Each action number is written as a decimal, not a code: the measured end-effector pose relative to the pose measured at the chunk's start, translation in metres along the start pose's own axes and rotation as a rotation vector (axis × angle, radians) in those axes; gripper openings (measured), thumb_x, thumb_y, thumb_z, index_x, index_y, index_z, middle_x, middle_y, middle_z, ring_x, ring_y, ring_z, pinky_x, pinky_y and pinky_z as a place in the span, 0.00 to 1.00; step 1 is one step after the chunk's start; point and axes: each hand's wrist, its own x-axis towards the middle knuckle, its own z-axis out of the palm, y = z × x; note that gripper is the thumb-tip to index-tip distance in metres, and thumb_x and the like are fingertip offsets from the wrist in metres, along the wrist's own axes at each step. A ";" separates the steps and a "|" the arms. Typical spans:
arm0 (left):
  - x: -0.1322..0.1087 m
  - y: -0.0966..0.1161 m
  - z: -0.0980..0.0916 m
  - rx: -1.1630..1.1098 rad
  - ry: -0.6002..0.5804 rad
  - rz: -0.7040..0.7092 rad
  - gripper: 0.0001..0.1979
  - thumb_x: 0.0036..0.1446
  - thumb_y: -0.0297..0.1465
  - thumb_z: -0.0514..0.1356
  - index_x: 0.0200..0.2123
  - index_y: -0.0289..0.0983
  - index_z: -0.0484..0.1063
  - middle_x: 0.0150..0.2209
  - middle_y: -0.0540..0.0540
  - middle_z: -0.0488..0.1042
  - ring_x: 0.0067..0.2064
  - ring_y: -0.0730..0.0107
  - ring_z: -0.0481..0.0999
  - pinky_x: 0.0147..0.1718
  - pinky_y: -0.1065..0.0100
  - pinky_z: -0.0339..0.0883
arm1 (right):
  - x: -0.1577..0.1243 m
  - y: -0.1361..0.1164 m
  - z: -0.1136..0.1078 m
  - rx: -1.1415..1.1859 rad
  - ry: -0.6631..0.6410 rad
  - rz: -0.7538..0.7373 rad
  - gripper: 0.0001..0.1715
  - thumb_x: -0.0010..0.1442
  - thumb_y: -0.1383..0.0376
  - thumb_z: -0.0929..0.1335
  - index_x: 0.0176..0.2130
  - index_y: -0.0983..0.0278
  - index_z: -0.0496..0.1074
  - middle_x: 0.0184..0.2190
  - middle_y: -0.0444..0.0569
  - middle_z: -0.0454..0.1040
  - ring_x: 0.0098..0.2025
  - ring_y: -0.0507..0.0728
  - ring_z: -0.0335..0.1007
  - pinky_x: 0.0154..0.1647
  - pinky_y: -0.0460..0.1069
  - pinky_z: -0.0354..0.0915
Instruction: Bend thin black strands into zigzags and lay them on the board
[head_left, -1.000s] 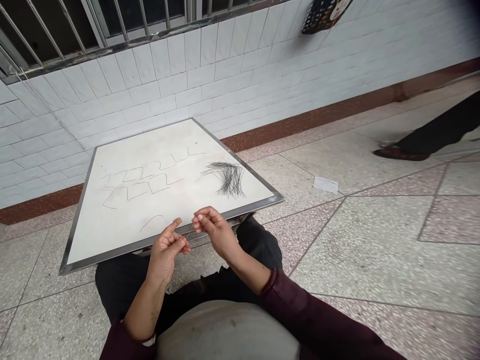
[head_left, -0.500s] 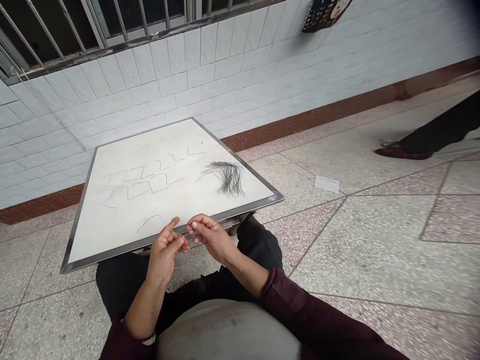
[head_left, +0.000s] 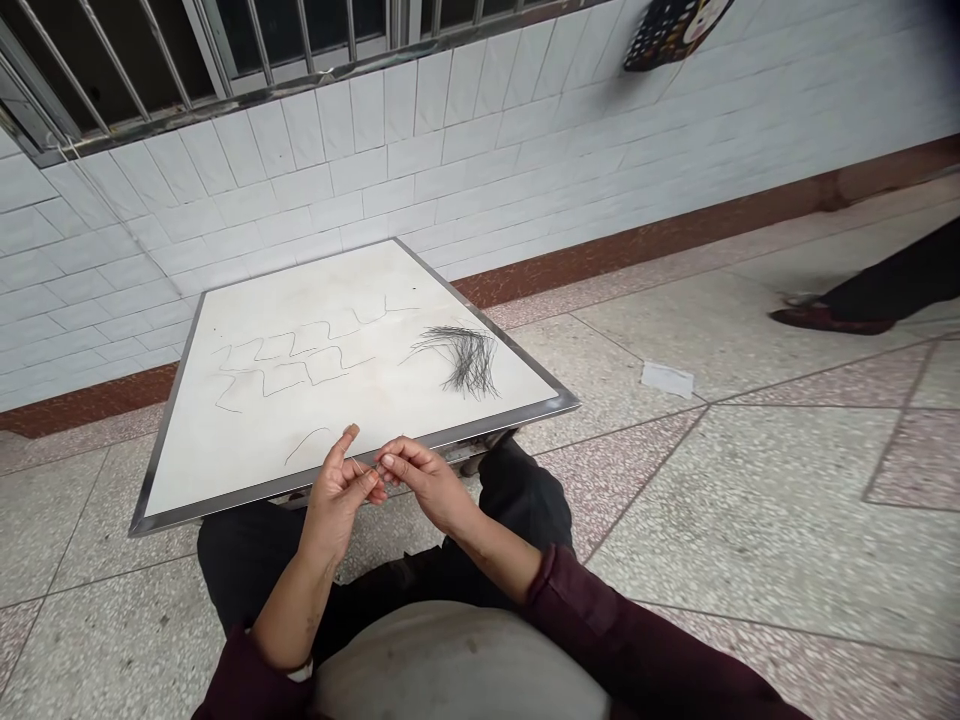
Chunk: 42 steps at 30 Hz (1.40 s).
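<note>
My left hand [head_left: 339,492] and my right hand [head_left: 417,477] meet at the near edge of a white board [head_left: 247,445] with a metal rim. Their fingertips pinch together on a thin strand of wire, barely visible between them; the left index finger sticks up. On the board lie several zigzag-bent wires [head_left: 289,362], one curved strand [head_left: 304,443] close to my left hand, and a loose bundle of dark straight wires [head_left: 466,355] at the right.
The board rests over my lap, above black trousers [head_left: 517,495]. A white tiled wall [head_left: 420,140] with a barred window stands behind. Another person's leg and dark shoe [head_left: 821,317] cross the terrazzo floor at right. A small white paper scrap [head_left: 667,379] lies on the floor.
My right hand has moved left until its fingertips touch those of the left hand. The view has shifted slightly, and the other person's shoe sits further right.
</note>
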 end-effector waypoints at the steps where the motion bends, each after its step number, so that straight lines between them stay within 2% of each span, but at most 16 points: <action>1: 0.000 0.001 0.000 0.005 -0.017 0.010 0.40 0.53 0.35 0.66 0.66 0.40 0.53 0.27 0.52 0.72 0.29 0.72 0.72 0.33 0.68 0.66 | 0.000 0.002 0.001 0.020 0.013 0.003 0.12 0.56 0.55 0.72 0.33 0.62 0.75 0.26 0.43 0.71 0.29 0.51 0.64 0.33 0.47 0.62; 6: -0.002 0.004 -0.004 0.007 -0.091 0.016 0.39 0.54 0.32 0.65 0.66 0.38 0.52 0.27 0.51 0.72 0.28 0.73 0.71 0.33 0.68 0.66 | 0.004 0.003 -0.003 0.097 0.099 0.006 0.13 0.54 0.55 0.74 0.32 0.61 0.74 0.28 0.44 0.73 0.29 0.50 0.65 0.32 0.47 0.62; 12: -0.004 0.000 -0.007 0.024 -0.080 -0.013 0.42 0.55 0.33 0.64 0.68 0.38 0.48 0.28 0.50 0.73 0.28 0.72 0.72 0.32 0.68 0.66 | 0.012 -0.015 -0.023 0.108 0.359 -0.121 0.12 0.57 0.54 0.72 0.34 0.60 0.73 0.29 0.43 0.70 0.28 0.51 0.62 0.31 0.46 0.62; 14: -0.003 0.000 -0.007 0.022 -0.060 -0.008 0.43 0.55 0.34 0.65 0.68 0.39 0.45 0.28 0.50 0.73 0.28 0.72 0.72 0.32 0.68 0.66 | 0.011 -0.017 -0.025 0.083 0.321 -0.149 0.14 0.61 0.51 0.67 0.38 0.59 0.73 0.31 0.45 0.69 0.30 0.51 0.63 0.32 0.47 0.62; 16: -0.002 0.001 -0.006 0.007 -0.039 0.005 0.44 0.54 0.35 0.65 0.69 0.40 0.44 0.28 0.50 0.74 0.28 0.72 0.72 0.32 0.69 0.66 | 0.006 -0.016 -0.022 0.036 0.189 -0.127 0.18 0.63 0.49 0.64 0.43 0.58 0.73 0.35 0.46 0.70 0.35 0.53 0.65 0.34 0.47 0.63; 19: -0.002 0.004 -0.004 -0.016 -0.015 0.011 0.46 0.53 0.36 0.67 0.68 0.41 0.44 0.27 0.52 0.74 0.27 0.73 0.72 0.32 0.69 0.66 | 0.000 -0.011 -0.009 -0.084 -0.055 -0.024 0.19 0.60 0.50 0.68 0.44 0.58 0.74 0.39 0.48 0.71 0.39 0.54 0.67 0.38 0.49 0.65; 21: -0.002 0.005 -0.002 -0.014 -0.013 -0.001 0.47 0.52 0.37 0.67 0.68 0.41 0.44 0.27 0.52 0.74 0.27 0.73 0.72 0.32 0.69 0.66 | -0.002 -0.008 0.001 -0.116 -0.131 0.028 0.16 0.57 0.52 0.70 0.41 0.59 0.75 0.38 0.47 0.70 0.35 0.53 0.68 0.37 0.50 0.67; 25: -0.001 0.004 0.001 0.050 -0.045 -0.030 0.49 0.52 0.39 0.67 0.69 0.40 0.41 0.26 0.52 0.75 0.26 0.72 0.72 0.31 0.69 0.66 | 0.000 -0.006 0.014 -0.020 -0.087 0.099 0.14 0.56 0.54 0.72 0.38 0.61 0.75 0.31 0.43 0.69 0.25 0.49 0.66 0.28 0.48 0.66; 29: 0.002 -0.001 0.002 0.112 -0.101 -0.043 0.47 0.54 0.38 0.65 0.69 0.41 0.41 0.29 0.49 0.76 0.28 0.71 0.73 0.31 0.68 0.67 | 0.004 -0.002 0.017 0.086 -0.074 0.153 0.14 0.54 0.54 0.73 0.32 0.61 0.71 0.19 0.38 0.66 0.17 0.48 0.59 0.20 0.46 0.58; 33: 0.003 0.002 -0.016 0.169 -0.162 -0.066 0.42 0.52 0.35 0.67 0.67 0.42 0.52 0.34 0.46 0.76 0.35 0.66 0.76 0.38 0.63 0.69 | 0.007 0.002 0.010 -0.014 0.050 0.066 0.14 0.53 0.55 0.73 0.30 0.62 0.72 0.20 0.39 0.66 0.22 0.49 0.59 0.24 0.46 0.58; 35: 0.003 0.008 -0.030 0.173 -0.115 -0.048 0.40 0.49 0.34 0.69 0.64 0.42 0.58 0.41 0.42 0.76 0.42 0.63 0.76 0.42 0.62 0.68 | 0.008 0.004 0.005 -0.127 0.139 -0.006 0.13 0.51 0.55 0.74 0.29 0.62 0.73 0.22 0.40 0.66 0.25 0.50 0.59 0.27 0.47 0.57; 37: 0.003 0.015 -0.042 0.149 -0.005 0.028 0.38 0.49 0.36 0.69 0.63 0.42 0.60 0.46 0.40 0.76 0.47 0.60 0.75 0.45 0.61 0.67 | 0.009 0.006 0.001 -0.237 0.185 -0.066 0.12 0.52 0.56 0.74 0.28 0.62 0.73 0.22 0.41 0.65 0.25 0.51 0.57 0.28 0.47 0.56; 40: 0.002 0.025 -0.049 0.165 0.181 0.153 0.32 0.51 0.40 0.67 0.59 0.40 0.66 0.46 0.40 0.77 0.46 0.60 0.76 0.45 0.62 0.68 | 0.008 0.009 0.000 -0.372 0.208 -0.144 0.09 0.53 0.58 0.72 0.28 0.60 0.74 0.23 0.43 0.65 0.26 0.53 0.58 0.28 0.48 0.57; 42: 0.002 0.027 -0.047 0.197 0.247 0.189 0.26 0.53 0.40 0.65 0.55 0.39 0.71 0.44 0.41 0.78 0.44 0.62 0.77 0.43 0.63 0.68 | 0.007 0.011 0.002 -0.442 0.205 -0.173 0.07 0.54 0.60 0.72 0.28 0.60 0.75 0.24 0.44 0.67 0.28 0.54 0.60 0.30 0.49 0.58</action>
